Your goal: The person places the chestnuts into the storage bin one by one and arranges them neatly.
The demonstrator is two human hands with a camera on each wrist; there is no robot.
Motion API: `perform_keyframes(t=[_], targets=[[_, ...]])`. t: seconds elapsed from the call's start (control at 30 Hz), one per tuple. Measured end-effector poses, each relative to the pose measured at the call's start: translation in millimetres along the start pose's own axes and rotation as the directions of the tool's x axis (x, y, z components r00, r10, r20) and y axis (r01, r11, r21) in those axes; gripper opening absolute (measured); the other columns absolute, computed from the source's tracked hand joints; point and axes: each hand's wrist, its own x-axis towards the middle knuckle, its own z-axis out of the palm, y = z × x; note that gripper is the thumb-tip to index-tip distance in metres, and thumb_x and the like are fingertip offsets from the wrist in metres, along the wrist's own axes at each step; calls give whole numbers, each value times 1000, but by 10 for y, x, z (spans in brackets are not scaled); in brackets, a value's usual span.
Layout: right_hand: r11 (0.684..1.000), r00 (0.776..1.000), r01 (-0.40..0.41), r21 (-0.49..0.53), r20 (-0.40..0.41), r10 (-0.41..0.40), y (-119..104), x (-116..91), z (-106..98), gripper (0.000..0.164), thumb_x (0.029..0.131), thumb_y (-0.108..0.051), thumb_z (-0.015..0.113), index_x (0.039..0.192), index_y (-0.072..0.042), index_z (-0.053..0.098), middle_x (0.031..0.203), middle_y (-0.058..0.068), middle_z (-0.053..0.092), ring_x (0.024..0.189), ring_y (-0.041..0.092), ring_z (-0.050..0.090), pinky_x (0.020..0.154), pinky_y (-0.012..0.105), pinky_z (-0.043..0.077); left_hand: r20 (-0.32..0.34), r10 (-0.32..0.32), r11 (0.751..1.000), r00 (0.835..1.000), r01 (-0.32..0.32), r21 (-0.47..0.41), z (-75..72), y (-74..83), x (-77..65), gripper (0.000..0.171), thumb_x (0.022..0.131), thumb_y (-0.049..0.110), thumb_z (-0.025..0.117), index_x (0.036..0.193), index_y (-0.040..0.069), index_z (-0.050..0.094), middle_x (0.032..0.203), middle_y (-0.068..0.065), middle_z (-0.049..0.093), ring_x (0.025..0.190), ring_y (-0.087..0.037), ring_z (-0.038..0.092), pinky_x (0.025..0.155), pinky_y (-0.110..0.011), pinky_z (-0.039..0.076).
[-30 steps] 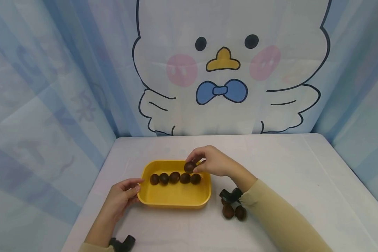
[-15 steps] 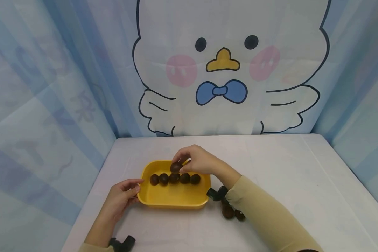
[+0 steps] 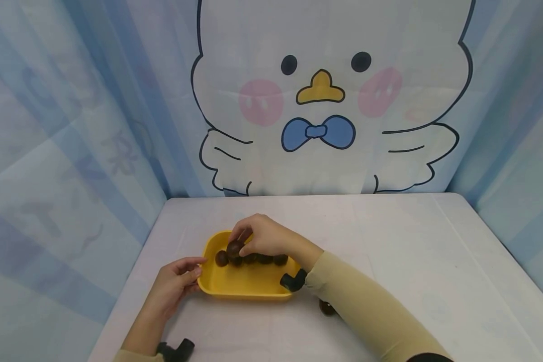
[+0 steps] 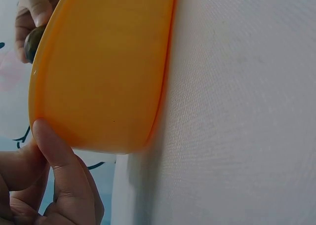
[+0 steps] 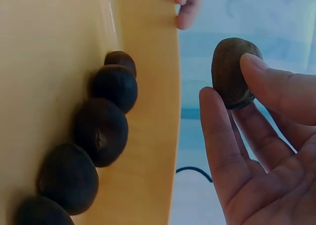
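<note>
A yellow tray lies on the table, with a row of dark brown chestnuts along its inside. My right hand pinches one more chestnut between thumb and fingers. It holds this chestnut over the left part of the row, in front of the tray's far wall in the head view. My left hand grips the tray's left end, thumb against the outer wall in the left wrist view. The right hand hides part of the row in the head view.
Another chestnut lies on the white tabletop, right of the tray and partly behind the right sleeve. A curtain with a cartoon bird stands behind the table.
My right hand has moved left along the row with the chestnut in its fingers, and a little nearer in the last half second. The left hand and tray have stayed put.
</note>
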Motion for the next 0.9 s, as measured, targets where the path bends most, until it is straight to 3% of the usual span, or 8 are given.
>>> perform_keyframes(t=[0.23, 0.57, 0.9], targets=[[998, 997, 8, -55, 79, -4, -20, 135, 153, 30, 90, -5, 85, 116, -18, 81, 112, -7, 79, 105, 7, 72, 93, 22, 59, -8, -5, 1000, 1000, 5, 5, -3, -7, 19, 32, 104, 3, 68, 135, 0, 72, 102, -4, 67, 81, -18, 64, 69, -24, 63], [997, 989, -5, -78, 146, 16, -60, 280, 367, 29, 89, 2, 83, 110, -18, 80, 106, -9, 77, 92, 4, 71, 80, 18, 60, 0, 3, 1000, 1000, -3, 7, -18, -6, 20, 32, 104, 3, 68, 135, 0, 72, 100, -2, 65, 82, -18, 63, 68, -25, 63], [974, 989, 27, -226, 150, 8, -38, 379, 517, 25, 89, -7, 87, 111, -19, 80, 103, -11, 75, 90, 5, 64, 86, 17, 55, 19, 11, 1000, 1000, -11, -2, -24, 0, 18, 31, 103, 2, 68, 134, 0, 72, 102, -3, 65, 85, -18, 64, 70, -25, 64]])
